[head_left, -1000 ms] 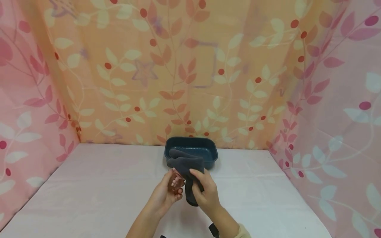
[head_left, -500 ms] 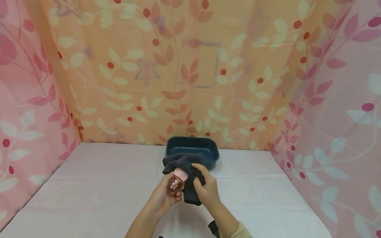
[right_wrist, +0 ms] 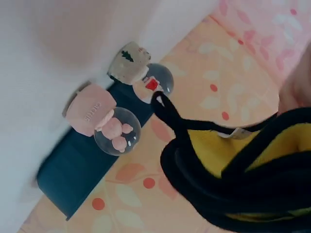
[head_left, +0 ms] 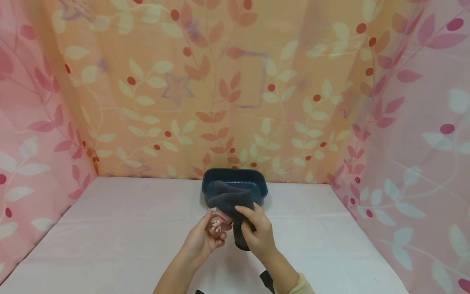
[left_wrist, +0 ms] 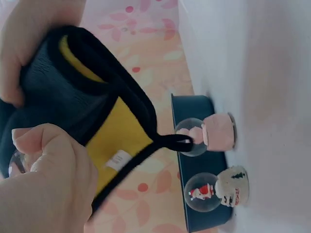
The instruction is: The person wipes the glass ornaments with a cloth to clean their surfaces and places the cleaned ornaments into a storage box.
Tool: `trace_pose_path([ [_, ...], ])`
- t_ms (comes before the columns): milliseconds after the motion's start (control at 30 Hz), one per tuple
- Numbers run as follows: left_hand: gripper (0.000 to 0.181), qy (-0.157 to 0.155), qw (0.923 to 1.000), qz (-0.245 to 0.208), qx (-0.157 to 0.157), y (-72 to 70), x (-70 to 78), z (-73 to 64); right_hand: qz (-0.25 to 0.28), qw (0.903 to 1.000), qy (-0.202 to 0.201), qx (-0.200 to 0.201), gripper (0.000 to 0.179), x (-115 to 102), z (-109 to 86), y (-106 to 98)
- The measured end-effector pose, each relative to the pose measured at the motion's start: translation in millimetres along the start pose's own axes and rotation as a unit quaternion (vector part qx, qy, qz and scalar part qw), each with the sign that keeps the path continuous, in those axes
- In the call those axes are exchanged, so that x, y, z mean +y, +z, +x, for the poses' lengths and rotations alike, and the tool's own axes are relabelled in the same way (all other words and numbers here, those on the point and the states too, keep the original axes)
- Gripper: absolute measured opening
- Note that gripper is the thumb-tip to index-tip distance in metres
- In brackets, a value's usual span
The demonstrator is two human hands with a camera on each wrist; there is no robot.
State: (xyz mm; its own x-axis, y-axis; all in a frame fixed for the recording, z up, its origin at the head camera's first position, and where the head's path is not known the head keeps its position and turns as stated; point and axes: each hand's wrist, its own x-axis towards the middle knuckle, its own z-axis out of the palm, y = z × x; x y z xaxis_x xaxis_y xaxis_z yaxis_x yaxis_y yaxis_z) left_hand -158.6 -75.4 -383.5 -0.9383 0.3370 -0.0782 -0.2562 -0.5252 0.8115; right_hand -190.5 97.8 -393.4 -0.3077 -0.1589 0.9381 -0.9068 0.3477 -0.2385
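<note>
In the head view my left hand (head_left: 200, 243) holds a small snow globe (head_left: 216, 227) with a pink base, tilted, its clear ball toward me. My right hand (head_left: 260, 233) grips a dark grey cloth (head_left: 229, 201) and lays it against the globe's base. The cloth's yellow underside and black edging with a loop (left_wrist: 124, 133) show in the left wrist view, where the held globe (left_wrist: 15, 165) is mostly hidden by fingers. Two other snow globes stand on the table: one with a pink base (right_wrist: 91, 109), one with a white base (right_wrist: 129, 63) and a red-and-white figure.
A dark blue-green basin (head_left: 235, 174) stands at the back of the white table (head_left: 147, 228), behind the two standing globes. Floral curtains (head_left: 220, 81) enclose the back and sides. Black straps (head_left: 267, 281) show near the forearms.
The cloth shifts and refolds around the held globe's base as the right hand moves slightly. The globe turns a little in the left hand. The basin stays put.
</note>
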Motion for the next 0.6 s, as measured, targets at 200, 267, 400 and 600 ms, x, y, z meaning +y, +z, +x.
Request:
trace_pose_path([
  [200, 0.042, -0.002, 0.9998, 0.022, -0.002, 3.2, 0.3, 0.7, -0.011, 0.9973, -0.053, -0.049, 0.044, 2.7, -1.1, 5.1],
  [267, 0.039, -0.001, 0.9996, 0.029, 0.002, 3.4, 0.4, 1.3, -0.011, 0.9987, -0.019, -0.046, 0.045, 4.7, -3.1, 6.1],
  [400, 0.033, -0.007, 0.9995, 0.028, 0.009, 3.2, 0.1, 1.0, 0.012, 0.9969, 0.066, -0.042, 0.048, 6.3, -5.8, 5.6],
  [600, 0.023, -0.022, 0.9994, 0.02, 0.017, 3.0, -0.3, 0.5, 0.02, 0.9838, 0.169, -0.055, 0.047, 7.6, -3.2, -1.9],
])
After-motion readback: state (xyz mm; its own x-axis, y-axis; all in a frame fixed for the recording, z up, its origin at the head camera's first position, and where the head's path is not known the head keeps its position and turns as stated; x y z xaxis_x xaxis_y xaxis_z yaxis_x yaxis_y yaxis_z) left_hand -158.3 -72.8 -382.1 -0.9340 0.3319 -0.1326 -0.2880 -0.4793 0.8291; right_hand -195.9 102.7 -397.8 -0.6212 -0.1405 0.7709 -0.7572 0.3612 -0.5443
